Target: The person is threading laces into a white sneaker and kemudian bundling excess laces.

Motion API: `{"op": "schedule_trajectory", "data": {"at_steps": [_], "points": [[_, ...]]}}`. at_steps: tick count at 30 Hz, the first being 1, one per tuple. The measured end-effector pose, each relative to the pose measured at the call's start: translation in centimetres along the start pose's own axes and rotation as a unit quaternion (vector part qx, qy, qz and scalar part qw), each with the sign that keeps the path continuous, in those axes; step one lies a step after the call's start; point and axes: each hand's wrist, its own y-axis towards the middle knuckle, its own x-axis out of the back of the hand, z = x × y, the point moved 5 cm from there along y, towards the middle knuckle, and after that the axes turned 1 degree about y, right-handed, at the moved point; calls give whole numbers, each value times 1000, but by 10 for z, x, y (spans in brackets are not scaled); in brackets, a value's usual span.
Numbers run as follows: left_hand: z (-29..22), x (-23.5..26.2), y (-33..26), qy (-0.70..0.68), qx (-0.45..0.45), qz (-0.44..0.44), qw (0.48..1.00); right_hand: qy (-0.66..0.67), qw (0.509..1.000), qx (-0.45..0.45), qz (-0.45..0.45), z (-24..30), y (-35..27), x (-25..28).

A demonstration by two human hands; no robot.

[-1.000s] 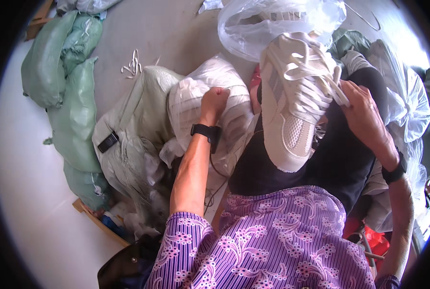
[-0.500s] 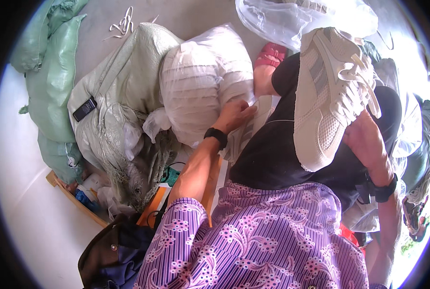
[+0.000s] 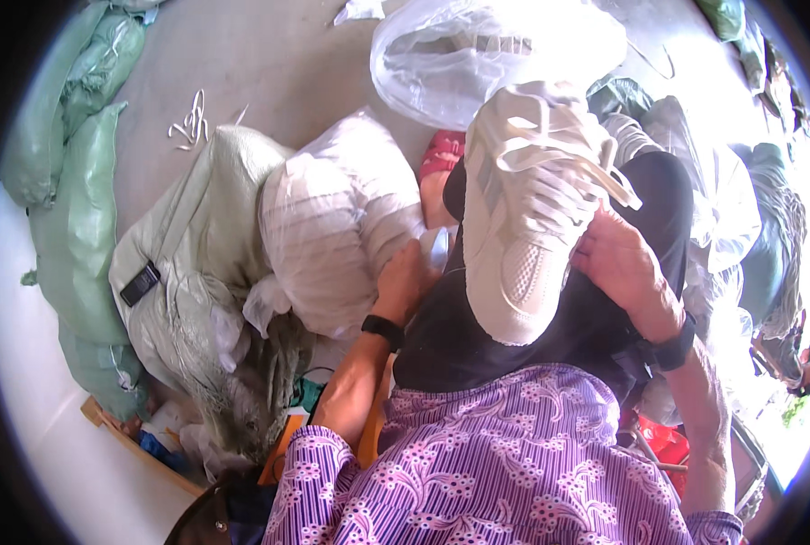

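Observation:
A cream lace-up sneaker (image 3: 523, 218) is held up over my lap, toe toward me, its laces looped loosely over the tongue. My right hand (image 3: 625, 263) grips it from the right side, with some fingers hidden behind the shoe. Beside my left thigh, my left hand (image 3: 407, 277) is closed around a second pale sneaker (image 3: 435, 247). Only a small part of that shoe shows past the hand and leg. Just left of this hand sits a clear bag packed with white shoes (image 3: 332, 227).
A woven sack (image 3: 196, 236) with a small black device (image 3: 140, 284) on it stands at left. Green sacks (image 3: 87, 227) line the wall. Ahead lies a clear plastic bag (image 3: 414, 68) with a shoe inside; loose white laces (image 3: 192, 120) lie on the floor. More bags (image 3: 714, 200) are at right.
The sneaker in my right hand has turned from its side view to show its laces and toe. My left hand has moved toward me along the thigh, and the second shoe is now mostly hidden.

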Motion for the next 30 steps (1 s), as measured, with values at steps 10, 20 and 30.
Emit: {"op": "schedule_trajectory", "data": {"at_steps": [10,20,30], "points": [[-4,164,-42,-155,96,-324,928,-112,979,159,-55,47,6,-25],[-106,328,-121,-112,-148,-715,674,-381,891,248,-26,60,-15,-55],[-237,204,-68,-105,-575,-413,698,-65,969,231,63,53,-45,-57]]}}
